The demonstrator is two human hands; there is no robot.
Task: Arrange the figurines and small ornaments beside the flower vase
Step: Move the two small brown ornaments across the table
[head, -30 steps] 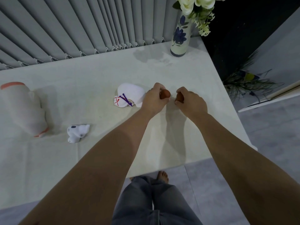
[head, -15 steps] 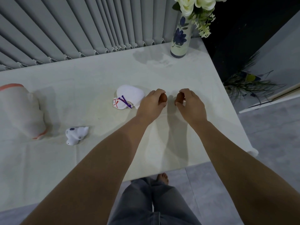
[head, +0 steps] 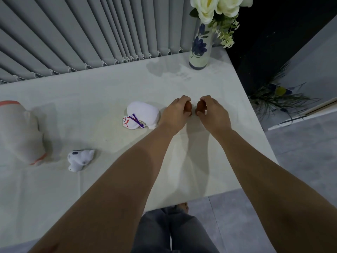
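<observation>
My left hand (head: 176,114) is closed around a small brown ornament (head: 188,107), and my right hand (head: 212,114) grips a second brown ornament (head: 200,106). The two sit close together, low over the white table (head: 182,83). A white figurine with a purple cord (head: 141,115) lies on its side just left of my left hand. A small white figurine (head: 80,159) lies further left, and a large pale figurine with an orange rim (head: 18,132) lies at the left edge. The blue-flowered vase (head: 199,49) with white flowers stands at the far right corner.
Grey vertical blinds (head: 91,33) run along the table's far edge. The table's right edge drops to a grey floor, where a green plant (head: 277,99) lies. My legs and a bare foot (head: 182,207) show below the near edge.
Both hands have stayed close together with the brown ornaments and have shifted only slightly over the table. The other figurines and the vase have not moved.
</observation>
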